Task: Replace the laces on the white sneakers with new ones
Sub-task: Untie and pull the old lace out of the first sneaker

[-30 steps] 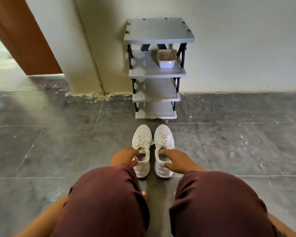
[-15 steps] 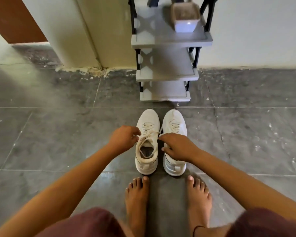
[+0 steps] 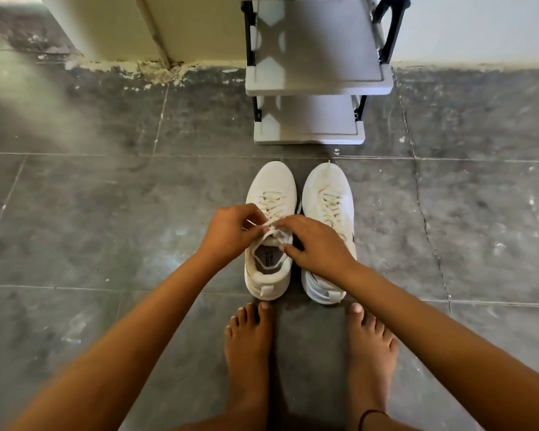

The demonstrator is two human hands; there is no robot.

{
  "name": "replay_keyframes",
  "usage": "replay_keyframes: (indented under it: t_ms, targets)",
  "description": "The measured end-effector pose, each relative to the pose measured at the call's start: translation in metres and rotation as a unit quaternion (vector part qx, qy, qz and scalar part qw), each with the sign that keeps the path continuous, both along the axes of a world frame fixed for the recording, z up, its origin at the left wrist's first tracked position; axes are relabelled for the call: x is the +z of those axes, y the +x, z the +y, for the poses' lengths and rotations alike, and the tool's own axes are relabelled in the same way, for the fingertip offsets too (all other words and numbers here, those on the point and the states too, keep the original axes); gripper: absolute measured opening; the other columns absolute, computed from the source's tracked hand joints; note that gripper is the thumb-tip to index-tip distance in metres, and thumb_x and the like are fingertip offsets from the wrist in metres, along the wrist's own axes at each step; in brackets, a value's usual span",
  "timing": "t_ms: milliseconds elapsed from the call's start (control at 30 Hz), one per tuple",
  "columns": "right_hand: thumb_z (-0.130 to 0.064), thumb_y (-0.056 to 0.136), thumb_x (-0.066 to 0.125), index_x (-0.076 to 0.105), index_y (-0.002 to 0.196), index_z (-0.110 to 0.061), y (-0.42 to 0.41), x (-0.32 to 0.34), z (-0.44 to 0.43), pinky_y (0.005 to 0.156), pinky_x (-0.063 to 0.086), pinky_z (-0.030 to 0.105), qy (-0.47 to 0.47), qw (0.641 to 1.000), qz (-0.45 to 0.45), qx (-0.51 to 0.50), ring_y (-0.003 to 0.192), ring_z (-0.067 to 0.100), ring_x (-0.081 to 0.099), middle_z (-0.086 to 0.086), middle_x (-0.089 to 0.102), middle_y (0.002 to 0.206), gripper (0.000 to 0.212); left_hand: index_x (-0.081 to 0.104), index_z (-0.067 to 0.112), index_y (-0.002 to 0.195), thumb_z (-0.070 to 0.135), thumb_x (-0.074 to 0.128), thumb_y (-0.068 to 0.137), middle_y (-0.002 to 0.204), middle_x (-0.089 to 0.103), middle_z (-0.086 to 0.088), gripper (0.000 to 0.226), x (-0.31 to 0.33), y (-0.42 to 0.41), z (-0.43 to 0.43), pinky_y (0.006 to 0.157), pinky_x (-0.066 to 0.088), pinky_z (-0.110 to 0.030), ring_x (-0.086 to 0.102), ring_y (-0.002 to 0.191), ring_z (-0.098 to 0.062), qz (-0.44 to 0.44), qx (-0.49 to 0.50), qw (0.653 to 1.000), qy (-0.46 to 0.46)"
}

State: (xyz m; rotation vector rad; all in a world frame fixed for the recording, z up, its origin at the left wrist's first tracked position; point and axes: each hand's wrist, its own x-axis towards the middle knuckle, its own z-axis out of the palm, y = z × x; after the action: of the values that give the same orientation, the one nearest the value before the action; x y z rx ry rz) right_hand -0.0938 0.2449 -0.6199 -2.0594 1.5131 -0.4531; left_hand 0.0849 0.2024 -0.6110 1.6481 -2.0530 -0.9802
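Two white sneakers stand side by side on the grey floor, toes pointing away from me. The left sneaker (image 3: 269, 269) has its white lace (image 3: 273, 202) tied near the top of the tongue. My left hand (image 3: 231, 233) pinches the lace at the knot from the left. My right hand (image 3: 316, 244) reaches across from the right and pinches the same lace at the knot, its thumb by the shoe's collar. The right sneaker (image 3: 329, 194) is laced and partly covered by my right hand and wrist.
A grey shoe rack (image 3: 311, 85) with bare shelves stands just beyond the sneakers against the white wall. My bare feet (image 3: 249, 346) rest right behind the shoes. A cream wall corner (image 3: 156, 35) juts out at the upper left.
The view has dropped closer to the floor. Both hands have moved inward onto the left sneaker's lace knot; the right hand left the right sneaker.
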Motion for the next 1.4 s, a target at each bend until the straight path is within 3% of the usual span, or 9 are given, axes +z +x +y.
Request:
replay_keyframes:
  t_ms: [200,300,500,633,800,900,1067,1233,1400]
  targets:
    - [-0.019,0.087,0.061,0.063,0.105,-0.012,0.001,0.000,0.005,0.085,0.046,0.030,0.003,1.000,0.004,0.031,0.112,0.020,0.055,0.002,0.053,0.131,0.020,0.063,0.003,0.087,0.007,0.065,0.085,0.086,0.069,-0.016,0.005,0.002,0.003,0.003,0.080,0.056,-0.040,0.066,0.082,-0.029,0.107,0.114,0.984,0.080]
    - [-0.025,0.086,0.060,0.065,0.096,-0.005,-0.006,0.003,-0.001,0.087,0.046,0.035,0.034,0.999,-0.011,0.016,0.109,0.019,0.056,0.003,0.057,0.127,0.023,0.057,0.008,0.088,0.001,0.061,0.087,0.085,0.069,-0.016,0.008,0.001,0.004,0.006,0.070,0.056,-0.032,0.065,0.077,-0.023,0.180,0.173,0.960,0.128]
    - [-0.053,0.094,0.030,0.064,0.071,-0.005,-0.022,0.023,-0.015,0.056,0.035,0.029,-0.037,0.990,0.084,-0.104,0.068,0.021,0.057,0.005,0.061,0.071,0.063,0.043,0.019,0.081,-0.001,0.054,0.087,0.081,0.066,-0.014,0.024,-0.003,0.002,0.007,0.056,0.051,-0.024,0.062,0.063,-0.016,0.214,0.253,0.936,0.122]
    - [-0.032,0.095,0.044,0.067,0.098,-0.005,-0.032,0.035,-0.021,0.069,0.040,0.033,-0.096,0.953,0.253,-0.140,0.098,0.025,0.056,0.010,0.062,0.111,0.035,0.048,0.018,0.075,-0.001,0.054,0.086,0.080,0.064,-0.010,0.023,-0.006,0.006,0.006,0.065,0.056,-0.031,0.064,0.067,-0.019,0.157,0.251,0.953,0.071]
    - [-0.032,0.090,0.056,0.050,0.126,-0.016,-0.002,0.029,-0.014,0.086,0.041,0.033,0.016,0.994,0.104,-0.036,0.113,0.021,0.050,0.003,0.051,0.128,0.039,0.064,0.015,0.079,0.000,0.058,0.085,0.082,0.066,-0.004,0.017,-0.007,0.006,0.007,0.074,0.054,-0.034,0.066,0.078,-0.022,0.068,0.201,0.975,0.061]
    - [-0.031,0.092,0.055,0.038,0.138,-0.018,0.012,0.016,-0.003,0.091,0.044,0.037,0.047,0.991,0.124,0.012,0.118,0.023,0.050,0.004,0.047,0.137,0.051,0.070,0.020,0.093,0.020,0.063,0.087,0.103,0.061,-0.002,0.009,-0.006,0.006,0.011,0.070,0.048,-0.030,0.060,0.087,-0.020,-0.050,0.147,0.988,-0.010]
    - [-0.023,0.091,0.056,0.043,0.134,-0.019,0.013,0.009,-0.002,0.084,0.049,0.040,0.004,0.992,0.118,0.035,0.111,0.024,0.053,0.004,0.047,0.131,0.044,0.063,0.017,0.097,0.031,0.073,0.078,0.094,0.065,-0.002,0.026,-0.005,-0.002,0.019,0.065,0.048,-0.030,0.059,0.081,-0.017,-0.098,0.026,0.994,-0.035]
    - [-0.023,0.090,0.057,0.045,0.131,-0.021,0.011,0.008,-0.009,0.078,0.049,0.036,-0.004,0.990,0.131,0.061,0.106,0.024,0.054,0.005,0.048,0.126,0.043,0.056,0.016,0.086,0.018,0.079,0.073,0.087,0.067,-0.002,0.026,-0.009,0.007,0.017,0.066,0.050,-0.025,0.064,0.078,-0.017,-0.040,0.050,0.998,0.013]
    - [-0.023,0.091,0.053,0.045,0.130,-0.025,0.016,0.010,-0.014,0.078,0.052,0.038,-0.005,0.979,0.184,0.090,0.104,0.026,0.053,0.009,0.043,0.126,0.040,0.051,0.008,0.088,0.013,0.081,0.070,0.085,0.066,-0.005,0.035,-0.009,0.011,0.019,0.072,0.057,-0.039,0.066,0.077,-0.020,0.010,0.064,0.997,0.030]
